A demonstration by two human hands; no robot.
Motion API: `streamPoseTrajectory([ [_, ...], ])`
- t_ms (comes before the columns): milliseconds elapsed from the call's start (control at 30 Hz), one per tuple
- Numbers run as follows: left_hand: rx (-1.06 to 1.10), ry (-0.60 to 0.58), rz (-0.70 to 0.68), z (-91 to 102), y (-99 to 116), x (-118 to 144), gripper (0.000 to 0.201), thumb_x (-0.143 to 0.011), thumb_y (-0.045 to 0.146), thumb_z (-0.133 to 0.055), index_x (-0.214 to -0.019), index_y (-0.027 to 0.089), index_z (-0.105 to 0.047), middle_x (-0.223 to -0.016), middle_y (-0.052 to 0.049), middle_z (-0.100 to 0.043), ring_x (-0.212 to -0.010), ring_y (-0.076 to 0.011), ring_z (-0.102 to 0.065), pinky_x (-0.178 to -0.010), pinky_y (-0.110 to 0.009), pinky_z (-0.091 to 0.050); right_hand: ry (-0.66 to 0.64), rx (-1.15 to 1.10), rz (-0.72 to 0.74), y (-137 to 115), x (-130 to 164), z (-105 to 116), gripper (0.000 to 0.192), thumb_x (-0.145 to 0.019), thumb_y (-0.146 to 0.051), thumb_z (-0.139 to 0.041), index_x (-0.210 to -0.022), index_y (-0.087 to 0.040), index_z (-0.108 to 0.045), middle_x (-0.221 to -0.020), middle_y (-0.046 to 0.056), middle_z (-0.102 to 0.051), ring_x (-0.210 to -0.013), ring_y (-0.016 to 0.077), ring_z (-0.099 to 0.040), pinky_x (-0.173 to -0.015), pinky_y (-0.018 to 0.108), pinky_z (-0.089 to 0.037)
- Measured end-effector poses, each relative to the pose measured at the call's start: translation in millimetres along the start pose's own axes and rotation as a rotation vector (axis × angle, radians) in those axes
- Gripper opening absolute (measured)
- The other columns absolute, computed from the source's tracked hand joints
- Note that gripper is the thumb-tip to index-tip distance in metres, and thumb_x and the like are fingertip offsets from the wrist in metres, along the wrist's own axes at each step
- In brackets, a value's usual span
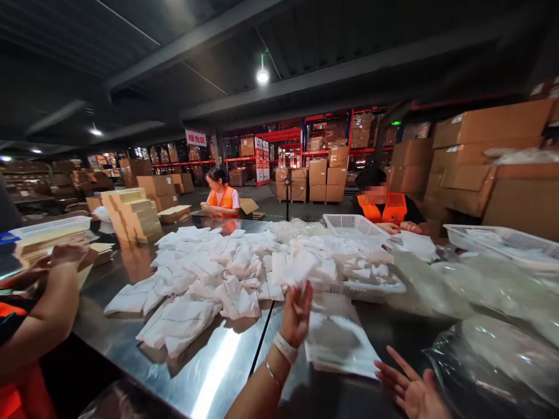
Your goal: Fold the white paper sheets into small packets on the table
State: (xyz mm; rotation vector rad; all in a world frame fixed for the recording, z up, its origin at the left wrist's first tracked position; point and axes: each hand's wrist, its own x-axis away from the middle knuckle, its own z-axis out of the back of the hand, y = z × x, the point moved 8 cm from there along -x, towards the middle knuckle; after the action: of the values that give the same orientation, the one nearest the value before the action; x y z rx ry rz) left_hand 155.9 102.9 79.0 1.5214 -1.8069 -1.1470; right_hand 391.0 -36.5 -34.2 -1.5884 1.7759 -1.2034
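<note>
My left hand [297, 317], with a white band and a bracelet at the wrist, is raised over the table's middle. Its fingertips meet the lower edge of a thin white packet [301, 266], slightly blurred, and look closed on it. Beyond and to the left spreads a heap of white packets [205, 270]. Below the left hand lies a stack of flat white bags [338, 340]. Palm up and fingers spread, my right hand [414, 387] is empty beside the near right corner of that stack.
White packets fill a basket [371, 285] ahead. Clear plastic bags [502, 361] crowd the right, near another white basket [506, 241]. Stacked pale boxes [133, 215] stand at the far left. A co-worker's arm [55, 302] reaches in at left; two people in orange vests work opposite.
</note>
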Motion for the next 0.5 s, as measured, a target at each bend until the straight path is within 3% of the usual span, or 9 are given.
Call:
streamPoseTrajectory([
  [67, -0.197, 0.151, -0.149, 22.2, 8.5, -14.8, 0.049, -0.092, 0.029, -0.031, -0.140, 0.019, -0.030, -0.142, -0.015, -0.044, -0.125, -0.0182, -0.051, -0.104, -0.038, -0.044, -0.001, 0.009, -0.007, -0.8, -2.4, -0.5, 0.082, -0.070, -0.084, -0.042, -0.129, -0.028, -0.050, -0.109, 0.012, -0.069, -0.094, 0.0270, -0.067, -0.081, 0.040, -0.053],
  [133, -0.495, 0.101, -0.228, 24.0, -3.4, -18.1, 0.049, -0.089, 0.019, -0.036, -0.138, 0.018, -0.033, -0.137, -0.016, -0.049, -0.120, -0.0182, -0.055, -0.101, -0.038, -0.046, -0.015, 0.072, 0.009, -2.6, -3.4, -6.1, 0.078, -0.069, -0.084, -0.043, -0.119, -0.027, -0.058, -0.104, 0.011, -0.071, -0.089, 0.0260, -0.067, -0.077, 0.039, -0.053],
  [267, -1.108, -0.312, -0.352, -6.6, -51.2, 2.2, 0.029, -0.086, 0.013, -0.042, -0.108, 0.018, -0.060, -0.110, -0.009, -0.066, -0.106, -0.0196, -0.060, -0.097, -0.039, -0.047, 0.081, 0.350, 0.157, -12.0, 1.6, -12.9, 0.077, -0.068, -0.085, -0.044, -0.107, -0.022, -0.064, -0.091, 0.011, -0.072, -0.082, 0.0277, -0.068, -0.077, 0.042, -0.052],
  [400, -1.228, -0.697, -0.345, -31.7, -78.8, 28.3, 0.005, -0.076, 0.016, -0.060, -0.078, 0.019, -0.064, -0.092, -0.004, -0.068, -0.097, -0.0205, -0.061, -0.095, -0.034, -0.046, 0.431, 1.040, 0.548, -49.8, 33.0, -1.4, 0.051, -0.077, -0.064, -0.045, -0.089, -0.020, -0.069, -0.087, 0.013, -0.072, -0.086, 0.0311, -0.066, -0.084, 0.047, -0.049],
  [500, -1.328, -0.810, -0.342, -36.1, -84.6, 34.7, 0.012, -0.080, 0.015, -0.053, -0.080, 0.018, -0.065, -0.095, -0.006, -0.068, -0.098, -0.0214, -0.060, -0.096, -0.034, -0.043, 0.685, 1.533, 0.663, -79.5, 58.8, 27.5, 0.040, -0.085, -0.041, -0.037, -0.079, -0.018, -0.069, -0.090, 0.016, -0.070, -0.094, 0.0312, -0.064, -0.090, 0.048, -0.045],
])
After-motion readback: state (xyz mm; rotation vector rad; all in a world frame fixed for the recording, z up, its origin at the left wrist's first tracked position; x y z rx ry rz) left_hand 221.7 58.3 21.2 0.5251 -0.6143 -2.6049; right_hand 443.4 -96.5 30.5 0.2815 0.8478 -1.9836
